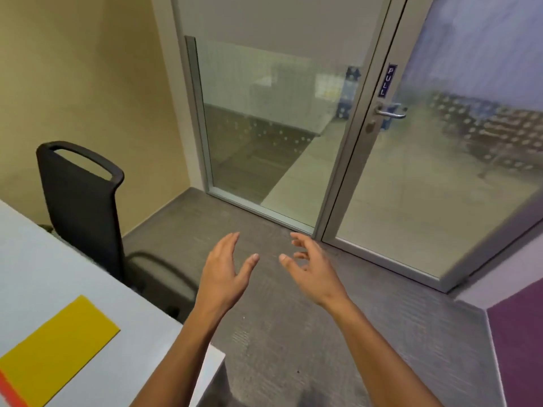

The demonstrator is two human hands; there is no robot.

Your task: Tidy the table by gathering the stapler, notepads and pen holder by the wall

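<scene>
Both hands, left (223,274) and right (311,268), spread empty over carpet beside the desk (141,304); only a yellow pad (55,345) visible on it; stapler, holder unseen, so likely missed while facing away.

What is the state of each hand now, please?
Left hand: open, holding nothing, above the floor.
Right hand: open, fingers loosely curled, holding nothing.

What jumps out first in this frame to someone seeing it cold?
Two bare, open hands, the left hand and right hand, held out empty over grey carpet at centre. Then the flat yellow notepad on the white table at lower left, and the black chair behind it.
</scene>
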